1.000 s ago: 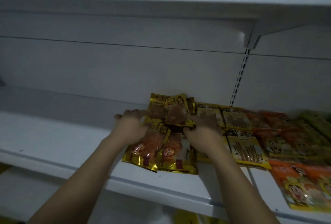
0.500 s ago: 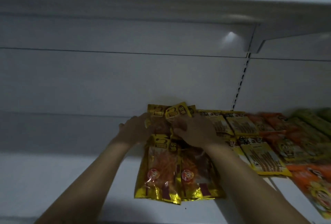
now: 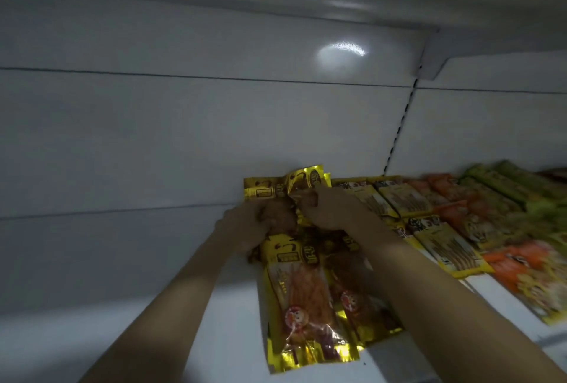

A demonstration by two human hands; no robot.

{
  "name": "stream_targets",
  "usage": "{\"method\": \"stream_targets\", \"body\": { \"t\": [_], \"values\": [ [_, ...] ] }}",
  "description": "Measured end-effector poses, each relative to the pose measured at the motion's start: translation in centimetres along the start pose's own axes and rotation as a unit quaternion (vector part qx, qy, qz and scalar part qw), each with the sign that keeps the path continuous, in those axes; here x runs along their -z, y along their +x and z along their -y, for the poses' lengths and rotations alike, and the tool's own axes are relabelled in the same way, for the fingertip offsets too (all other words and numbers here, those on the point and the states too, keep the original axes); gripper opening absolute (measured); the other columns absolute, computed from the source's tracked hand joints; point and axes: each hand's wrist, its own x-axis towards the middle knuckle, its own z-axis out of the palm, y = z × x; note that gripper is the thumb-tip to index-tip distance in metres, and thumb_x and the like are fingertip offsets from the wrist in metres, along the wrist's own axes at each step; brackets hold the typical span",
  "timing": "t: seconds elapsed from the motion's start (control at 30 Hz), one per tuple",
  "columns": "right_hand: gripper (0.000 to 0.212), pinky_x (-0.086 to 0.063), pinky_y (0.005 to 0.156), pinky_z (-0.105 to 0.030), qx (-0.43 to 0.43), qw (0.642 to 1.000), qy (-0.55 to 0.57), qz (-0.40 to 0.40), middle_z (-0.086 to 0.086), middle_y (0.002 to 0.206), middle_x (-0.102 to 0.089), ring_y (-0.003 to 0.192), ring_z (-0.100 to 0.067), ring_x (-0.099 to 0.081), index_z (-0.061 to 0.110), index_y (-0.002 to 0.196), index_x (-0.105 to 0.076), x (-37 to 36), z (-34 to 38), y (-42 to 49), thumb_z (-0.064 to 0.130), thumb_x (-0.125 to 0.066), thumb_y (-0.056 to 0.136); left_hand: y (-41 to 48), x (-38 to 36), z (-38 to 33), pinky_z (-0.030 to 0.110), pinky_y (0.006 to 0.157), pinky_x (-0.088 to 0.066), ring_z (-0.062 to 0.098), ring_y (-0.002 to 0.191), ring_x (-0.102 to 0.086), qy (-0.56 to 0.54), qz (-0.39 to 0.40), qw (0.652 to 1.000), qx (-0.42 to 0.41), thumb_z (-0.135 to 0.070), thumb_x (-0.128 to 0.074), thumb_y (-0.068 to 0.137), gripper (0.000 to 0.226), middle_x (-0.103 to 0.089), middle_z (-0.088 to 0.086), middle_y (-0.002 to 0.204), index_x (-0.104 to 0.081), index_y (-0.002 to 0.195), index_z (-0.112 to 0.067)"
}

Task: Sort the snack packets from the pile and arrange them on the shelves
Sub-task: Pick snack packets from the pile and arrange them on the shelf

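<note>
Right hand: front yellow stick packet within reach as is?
Probably yes. The right hand pinches the back gold packets, but the front yellow stick packet lies flat just to its right, uncovered, with nothing between them; it would need to let go first.

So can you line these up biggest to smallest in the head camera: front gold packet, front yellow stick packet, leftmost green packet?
1. Front gold packet: looks largest, but it's nearest the camera.
2. Front yellow stick packet.
3. Leftmost green packet: smallest-looking, but far back and blurry, so unsure.
</note>
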Motion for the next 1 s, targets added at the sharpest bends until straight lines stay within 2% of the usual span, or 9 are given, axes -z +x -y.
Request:
{"method": "stream_targets", "body": {
  "t": [0.1, 0.23, 0.4, 0.5, 0.67, 0.73, 0.8, 0.93, 1.0],
  "values": [
    [0.057, -0.051, 0.073, -0.038, -0.002, 1.0, -0.001, -0.023, -0.017, 0.106, -0.066, 0.094, -0.032, -0.064, 0.002, 0.13, -0.051, 0.0, -0.4, 0.1, 0.049, -0.044, 0.099, -0.3, -0.4, 0.2, 0.042, 0.105, -0.043, 0.032, 0.128, -0.05, -0.024, -0.01, 1.0, -0.002, -0.032, -0.053, 0.099, 0.043, -0.053, 0.006, 0.142, -0.048, 0.142, -0.036],
    [0.049, -0.041, 0.056, -0.033, 0.0, 1.0, -0.004, -0.031, -0.008, 0.079, -0.055, 0.076, -0.027, -0.057, 0.002, 0.107, -0.053, -0.2, -1.0, 0.3, 0.049, -0.045, 0.099, -0.9, -1.1, 0.0, 0.045, 0.099, -0.048, 0.032, 0.114, -0.059, -0.054, -0.049, 0.997, 0.008, -0.032, -0.053, 0.098, 0.04, -0.058, 0.007, 0.135, -0.052, 0.138, -0.038],
    [0.063, -0.042, 0.077, -0.035, 0.008, 1.0, -0.029, -0.002, -0.019, 0.125, -0.058, 0.11, -0.034, -0.057, -0.001, 0.144, -0.033, 0.2, -0.4, -0.1, 0.045, -0.041, 0.101, -1.3, -1.4, -0.8, 0.043, 0.105, -0.038, 0.032, 0.125, -0.051, -0.009, -0.062, 0.997, 0.045, -0.057, -0.05, 0.094, 0.04, -0.061, 0.003, 0.13, -0.056, 0.13, -0.041],
    [0.047, -0.04, 0.077, -0.033, 0.033, 0.998, -0.047, 0.026, -0.018, 0.124, -0.058, 0.111, -0.033, -0.057, 0.001, 0.13, -0.049, 0.9, -0.3, -0.2, 0.039, -0.04, 0.103, -1.3, -1.7, -0.9, 0.042, 0.103, -0.036, 0.035, 0.126, -0.045, 0.025, -0.06, 0.996, 0.056, -0.06, -0.05, 0.092, 0.045, -0.059, 0.007, 0.131, -0.053, 0.133, -0.04],
    [0.056, -0.044, 0.076, -0.034, 0.047, 0.996, -0.053, 0.059, -0.015, 0.098, -0.06, 0.103, -0.032, -0.061, 0.001, 0.113, -0.06, 0.9, -1.1, 0.2, 0.049, -0.035, 0.103, -1.3, -1.7, -1.0, 0.042, 0.103, -0.034, 0.036, 0.128, -0.04, 0.049, -0.061, 0.995, 0.067, -0.06, -0.048, 0.094, 0.049, -0.052, 0.011, 0.132, -0.048, 0.138, -0.04],
    [0.057, -0.046, 0.081, -0.036, 0.056, 0.994, -0.062, 0.069, -0.017, 0.103, -0.061, 0.105, -0.033, -0.06, 0.001, 0.113, -0.059, 0.9, -1.0, -0.1, 0.052, -0.035, 0.102, -1.4, -1.8, -1.0, 0.043, 0.104, -0.032, 0.036, 0.129, -0.037, 0.044, -0.059, 0.995, 0.065, -0.059, -0.048, 0.093, 0.047, -0.05, 0.012, 0.133, -0.048, 0.137, -0.041],
    [0.059, -0.047, 0.091, -0.038, 0.068, 0.992, -0.08, 0.074, -0.018, 0.121, -0.061, 0.112, -0.034, -0.058, 0.008, 0.13, -0.054, 0.8, -0.8, -0.4, 0.054, -0.03, 0.102, -1.6, -1.7, -1.0, 0.046, 0.106, -0.029, 0.036, 0.131, -0.035, 0.051, -0.065, 0.995, 0.061, -0.06, -0.049, 0.092, 0.046, -0.047, 0.011, 0.136, -0.049, 0.136, -0.043],
    [0.074, -0.04, 0.104, -0.047, 0.04, 0.993, -0.091, 0.057, -0.024, 0.156, -0.023, 0.131, -0.042, -0.043, 0.01, 0.152, -0.029, 0.2, -1.0, -0.5, 0.062, -0.026, 0.099, -1.9, -1.5, -1.1, 0.047, 0.107, -0.026, 0.035, 0.133, -0.033, 0.073, -0.08, 0.993, 0.045, -0.06, -0.049, 0.093, 0.045, -0.044, 0.007, 0.142, -0.051, 0.134, -0.044],
    [0.077, -0.037, 0.107, -0.05, 0.024, 0.994, -0.103, 0.041, -0.024, 0.161, -0.003, 0.137, -0.045, -0.035, 0.009, 0.154, -0.02, 0.1, -1.2, -0.7, 0.062, -0.028, 0.099, -2.0, -1.5, -1.2, 0.048, 0.107, -0.026, 0.035, 0.134, -0.033, 0.085, -0.09, 0.992, 0.037, -0.06, -0.048, 0.093, 0.046, -0.044, 0.007, 0.144, -0.05, 0.136, -0.043]
  ]
}}
